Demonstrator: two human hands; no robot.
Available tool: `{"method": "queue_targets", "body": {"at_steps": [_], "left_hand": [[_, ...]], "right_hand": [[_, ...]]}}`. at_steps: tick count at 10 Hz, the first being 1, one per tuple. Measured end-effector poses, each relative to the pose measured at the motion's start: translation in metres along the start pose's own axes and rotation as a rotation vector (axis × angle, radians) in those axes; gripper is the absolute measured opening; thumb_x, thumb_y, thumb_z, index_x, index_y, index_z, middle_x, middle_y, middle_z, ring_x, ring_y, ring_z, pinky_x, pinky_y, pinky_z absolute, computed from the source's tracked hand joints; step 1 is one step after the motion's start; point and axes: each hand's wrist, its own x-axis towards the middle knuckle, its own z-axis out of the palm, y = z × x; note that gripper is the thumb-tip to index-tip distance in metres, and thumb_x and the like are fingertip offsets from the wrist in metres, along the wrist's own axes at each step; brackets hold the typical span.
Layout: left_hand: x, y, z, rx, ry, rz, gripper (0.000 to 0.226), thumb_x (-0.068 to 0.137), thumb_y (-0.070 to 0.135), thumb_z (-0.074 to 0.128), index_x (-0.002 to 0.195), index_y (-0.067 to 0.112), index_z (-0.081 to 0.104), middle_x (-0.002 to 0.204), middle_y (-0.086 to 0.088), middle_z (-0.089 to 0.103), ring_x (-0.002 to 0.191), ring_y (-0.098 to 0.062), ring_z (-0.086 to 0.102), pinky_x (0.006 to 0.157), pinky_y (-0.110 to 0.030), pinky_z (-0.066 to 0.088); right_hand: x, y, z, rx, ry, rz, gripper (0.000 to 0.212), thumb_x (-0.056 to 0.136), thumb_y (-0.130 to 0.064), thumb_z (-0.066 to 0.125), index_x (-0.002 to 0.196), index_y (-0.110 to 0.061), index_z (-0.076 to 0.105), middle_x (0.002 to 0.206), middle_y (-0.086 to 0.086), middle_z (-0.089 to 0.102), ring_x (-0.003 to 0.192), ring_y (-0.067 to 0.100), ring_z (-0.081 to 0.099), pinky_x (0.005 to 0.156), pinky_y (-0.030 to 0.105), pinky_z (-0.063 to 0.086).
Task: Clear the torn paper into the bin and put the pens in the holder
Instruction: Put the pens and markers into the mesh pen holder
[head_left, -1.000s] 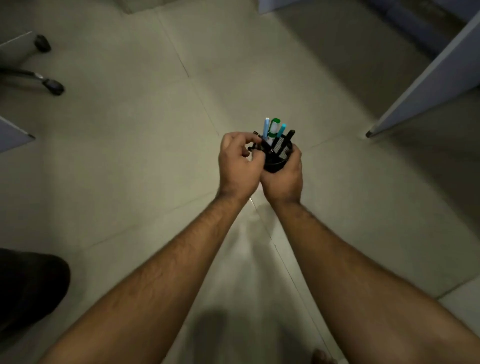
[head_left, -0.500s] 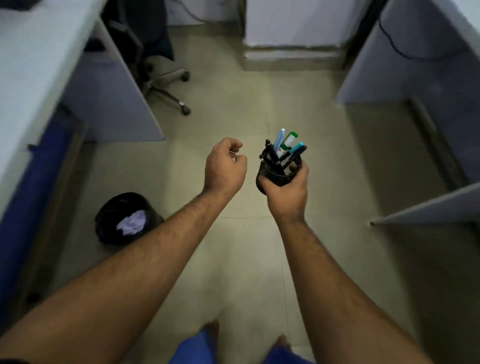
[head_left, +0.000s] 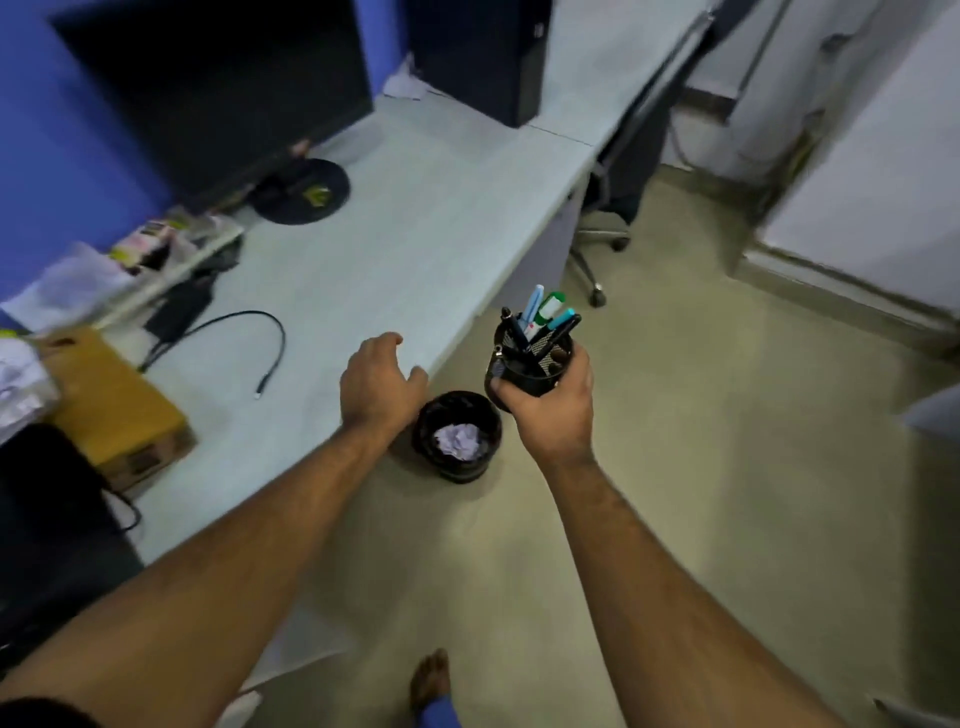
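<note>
The left hand (head_left: 382, 382) has let go of the mesh pen holder (head_left: 530, 361), fingers loosely spread; the right hand (head_left: 550, 402) grips it alone, pens (head_left: 540, 317) inside (paper (head_left: 460, 440) already binned), near the bench (head_left: 405, 249) edge, seemingly ready to set down.

We are seeing only the tops of the pens (head_left: 535, 312); their lower ends are sinking out of sight inside the holder (head_left: 524, 371). Our right hand (head_left: 550, 410) is covering the holder's near side. The monitor (head_left: 208, 88) is running off the top edge. The small things on the tray (head_left: 171, 244) by the counter (head_left: 395, 249) are blurring beyond telling. The bin (head_left: 457, 434) is hiding most of its paper (head_left: 457, 440). Our left hand (head_left: 379, 387) is hiding its own fingertips.
</note>
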Motion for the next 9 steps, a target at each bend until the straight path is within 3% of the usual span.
{"method": "queue_targets", "body": {"at_steps": [1,2,3,4,6,9], "left_hand": [[0.024,-0.066,-0.007,0.096,-0.047,-0.085,0.063,0.087,0.039,0.065,0.139,0.01,0.045,0.139,-0.014,0.049,0.128,-0.034,0.046,0.104,-0.043,0.041],[0.047,-0.131,-0.007,0.203,-0.152,-0.167,0.085,0.08,0.053,0.069,0.148,0.016,0.033,0.153,-0.015,0.033,0.142,-0.034,0.028,0.115,-0.045,0.03],[0.054,-0.171,0.001,0.256,-0.304,-0.219,0.101,0.077,0.069,0.062,0.155,0.025,0.017,0.163,-0.012,0.01,0.15,-0.032,0.008,0.121,-0.048,0.013],[0.057,-0.178,0.006,0.31,-0.33,-0.185,0.102,0.076,0.075,0.056,0.155,0.026,0.014,0.164,-0.013,0.002,0.151,-0.034,0.001,0.121,-0.051,0.007],[0.062,-0.177,0.009,0.333,-0.313,-0.179,0.103,0.074,0.075,0.06,0.154,0.026,0.018,0.163,-0.015,0.006,0.15,-0.037,0.003,0.119,-0.056,0.011],[0.063,-0.172,0.006,0.311,-0.313,-0.199,0.101,0.075,0.073,0.061,0.154,0.026,0.019,0.163,-0.015,0.005,0.15,-0.037,0.002,0.119,-0.057,0.009]], "right_hand": [[0.001,-0.017,0.064,0.002,-0.118,-0.011,0.069,0.063,-0.032,0.087,0.12,-0.033,0.049,0.113,-0.015,0.061,0.1,-0.005,0.061,0.08,0.004,0.043],[0.007,-0.028,0.135,-0.025,-0.249,-0.027,0.063,0.066,-0.03,0.087,0.116,-0.037,0.049,0.1,-0.028,0.062,0.086,-0.023,0.057,0.068,-0.004,0.04],[0.017,-0.034,0.188,-0.088,-0.298,-0.025,0.069,0.063,-0.039,0.085,0.12,-0.039,0.047,0.104,-0.026,0.065,0.094,-0.009,0.062,0.078,0.014,0.049],[0.03,-0.032,0.229,-0.158,-0.331,-0.039,0.072,0.066,-0.041,0.083,0.126,-0.035,0.044,0.114,-0.016,0.066,0.101,0.007,0.065,0.083,0.026,0.052],[0.046,-0.02,0.277,-0.232,-0.35,-0.051,0.07,0.07,-0.039,0.081,0.127,-0.028,0.043,0.115,-0.011,0.067,0.102,0.013,0.066,0.081,0.026,0.05],[0.048,-0.018,0.279,-0.211,-0.385,-0.022,0.079,0.071,-0.033,0.084,0.135,-0.023,0.038,0.119,-0.008,0.066,0.108,0.016,0.065,0.083,0.023,0.046]]}}
